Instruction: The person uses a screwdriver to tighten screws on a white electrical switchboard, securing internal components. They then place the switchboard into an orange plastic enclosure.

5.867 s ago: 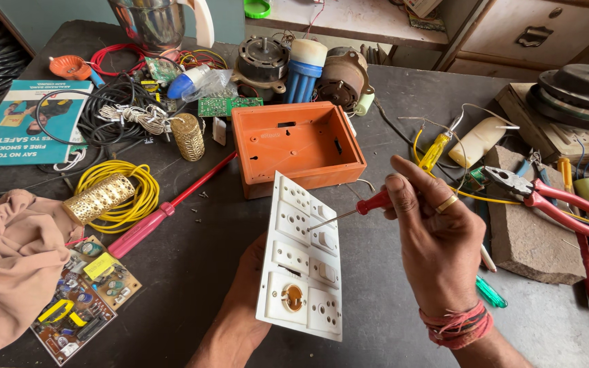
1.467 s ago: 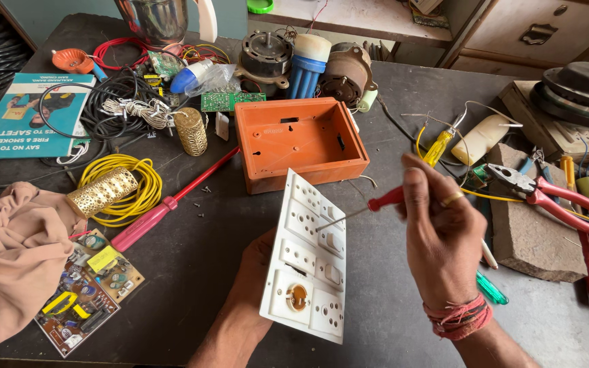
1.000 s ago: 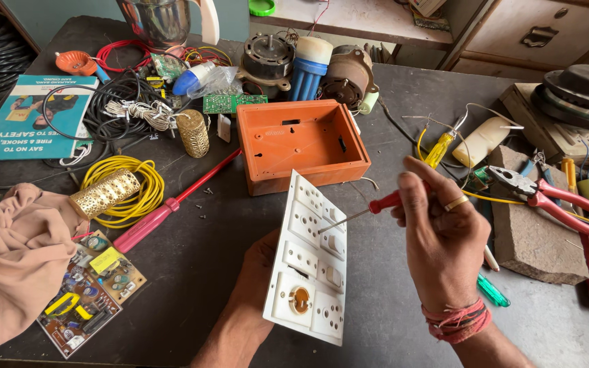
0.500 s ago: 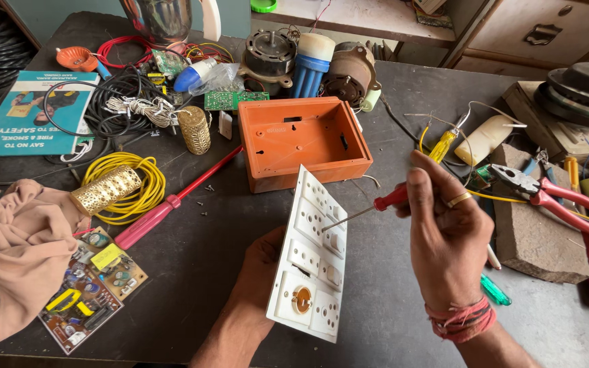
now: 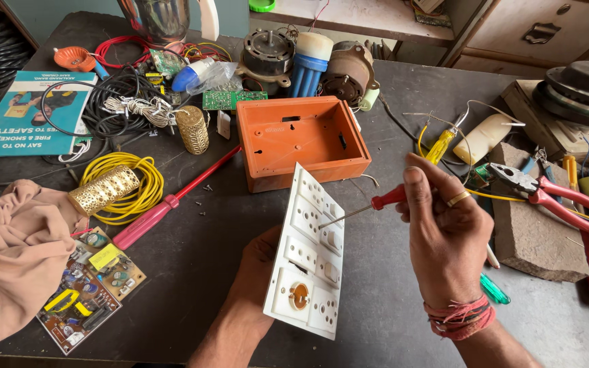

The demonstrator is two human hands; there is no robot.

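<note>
Right hand [image 5: 444,238] is closed around the red handle of a small screwdriver [image 5: 369,206]; the thin shaft runs left and its tip meets the upper part of a white switch plate [image 5: 311,255]. Left hand [image 5: 262,262] is behind the plate, gripping it and holding it tilted on edge just above the dark worktop [image 5: 192,272]; its fingers are mostly hidden by the plate. The plate shows several sockets and rocker switches, with a round orange-centred fitting near its lower end.

Just beyond the plate sits an open orange plastic box [image 5: 301,140], hollow side up. To its left a long red screwdriver [image 5: 172,201] lies diagonally, with small loose screws scattered near it. Further left: a yellow wire coil [image 5: 138,180] with a perforated brass cylinder [image 5: 103,189] lying on it, a circuit board [image 5: 86,289], and a pink cloth [image 5: 11,249] at the near-left corner.

To the right of the right hand, red-handled pliers [image 5: 553,194] rest over a stone block [image 5: 533,235]. Small motors [image 5: 267,54] stand at the far edge.
</note>
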